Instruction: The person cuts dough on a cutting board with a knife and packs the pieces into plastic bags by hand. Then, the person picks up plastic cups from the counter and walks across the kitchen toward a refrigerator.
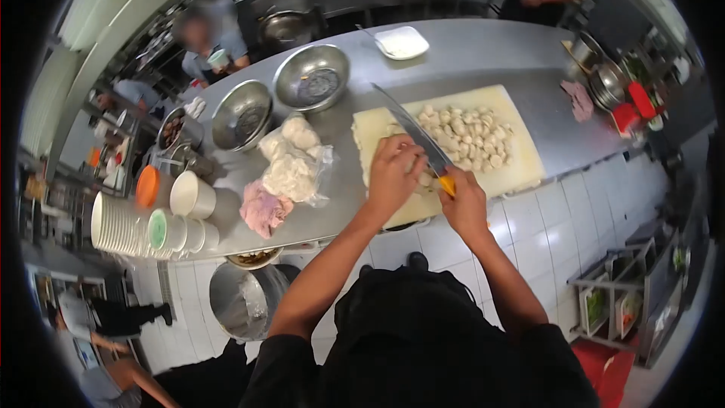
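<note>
My right hand (464, 200) grips the yellow handle of a kitchen knife (419, 132), its long blade slanting up and left over the cutting board (521, 117). Left of the blade, my left hand (394, 170) is closed with curled fingers low over the board; what they hold is hidden. A heap of pale, rounded cut pieces (476, 140), perhaps mushrooms, lies to the right of the blade. A few more of these pieces show between my hands.
Two steel bowls (311, 78), bagged white food (291, 166) and a pink cloth (264, 209) lie left of the board. Stacked white tubs (117, 223) stand at the left edge. A white dish (402, 43) sits behind. A large bin (245, 302) is below; co-workers stand around.
</note>
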The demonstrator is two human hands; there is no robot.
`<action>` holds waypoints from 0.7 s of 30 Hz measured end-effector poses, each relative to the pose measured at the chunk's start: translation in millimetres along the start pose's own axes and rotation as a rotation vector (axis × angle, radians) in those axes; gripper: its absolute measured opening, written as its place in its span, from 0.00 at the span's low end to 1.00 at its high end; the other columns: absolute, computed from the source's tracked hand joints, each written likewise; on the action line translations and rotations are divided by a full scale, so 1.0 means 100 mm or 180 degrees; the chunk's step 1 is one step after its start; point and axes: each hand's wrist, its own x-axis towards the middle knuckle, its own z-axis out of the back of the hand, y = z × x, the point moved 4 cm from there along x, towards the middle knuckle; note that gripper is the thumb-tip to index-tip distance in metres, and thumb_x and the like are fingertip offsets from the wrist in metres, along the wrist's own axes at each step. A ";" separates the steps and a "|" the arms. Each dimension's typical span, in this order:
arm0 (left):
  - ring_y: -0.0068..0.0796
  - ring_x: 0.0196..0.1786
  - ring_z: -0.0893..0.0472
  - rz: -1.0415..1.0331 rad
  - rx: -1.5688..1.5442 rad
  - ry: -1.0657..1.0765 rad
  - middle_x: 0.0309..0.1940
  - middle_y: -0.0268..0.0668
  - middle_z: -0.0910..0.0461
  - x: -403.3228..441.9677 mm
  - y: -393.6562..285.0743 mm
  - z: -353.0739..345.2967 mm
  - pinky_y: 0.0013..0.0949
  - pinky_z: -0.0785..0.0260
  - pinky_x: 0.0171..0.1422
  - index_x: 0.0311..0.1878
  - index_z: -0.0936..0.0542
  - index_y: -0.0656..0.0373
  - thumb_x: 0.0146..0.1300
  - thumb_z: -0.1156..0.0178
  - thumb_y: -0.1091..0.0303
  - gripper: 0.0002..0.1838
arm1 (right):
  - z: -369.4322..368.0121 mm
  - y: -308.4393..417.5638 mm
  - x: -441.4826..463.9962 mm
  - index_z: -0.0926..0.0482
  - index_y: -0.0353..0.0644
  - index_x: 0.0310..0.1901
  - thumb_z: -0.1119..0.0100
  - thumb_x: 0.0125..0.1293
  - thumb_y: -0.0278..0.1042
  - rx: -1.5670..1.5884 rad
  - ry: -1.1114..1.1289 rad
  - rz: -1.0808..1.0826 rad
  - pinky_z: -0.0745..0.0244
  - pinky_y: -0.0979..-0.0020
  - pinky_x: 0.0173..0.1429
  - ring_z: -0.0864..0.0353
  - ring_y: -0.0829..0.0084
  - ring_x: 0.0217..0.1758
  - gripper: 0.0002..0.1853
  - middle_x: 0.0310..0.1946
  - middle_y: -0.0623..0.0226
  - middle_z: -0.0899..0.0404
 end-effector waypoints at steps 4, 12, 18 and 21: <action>0.37 0.40 0.21 0.0283 -0.0088 -0.0226 0.41 0.38 0.21 -0.02 -0.04 0.20 0.35 0.26 0.43 0.38 0.15 0.62 0.54 0.30 0.76 0.08 | -0.15 0.21 -0.20 0.26 0.35 0.58 0.34 0.59 0.25 0.0952 0.0401 -0.0536 0.24 0.60 0.55 0.20 0.48 0.50 0.24 0.48 0.47 0.22; 0.16 0.32 0.24 0.1542 -0.0457 -0.0586 0.40 0.33 0.20 -0.78 0.21 1.31 0.22 0.32 0.38 0.43 0.16 0.64 0.60 0.33 0.75 0.08 | -0.74 0.63 -0.43 0.29 0.33 0.63 0.35 0.62 0.26 0.1350 0.0895 -0.0588 0.26 0.70 0.53 0.22 0.68 0.47 0.27 0.47 0.57 0.22; 0.17 0.30 0.25 0.2446 -0.0570 -0.0956 0.38 0.35 0.19 -1.28 0.52 1.65 0.24 0.31 0.34 0.42 0.16 0.64 0.61 0.33 0.76 0.07 | -1.43 0.73 -0.58 0.34 0.34 0.66 0.33 0.60 0.28 0.2028 0.1192 -0.1228 0.29 0.63 0.62 0.25 0.56 0.57 0.32 0.54 0.49 0.28; 0.17 0.29 0.25 0.2213 -0.0536 -0.0594 0.36 0.34 0.19 -1.09 0.57 1.55 0.24 0.31 0.34 0.43 0.15 0.63 0.61 0.34 0.76 0.07 | -1.68 0.83 -0.53 0.37 0.35 0.69 0.34 0.58 0.25 0.1627 0.0933 -0.1028 0.34 0.58 0.68 0.31 0.48 0.63 0.36 0.59 0.45 0.33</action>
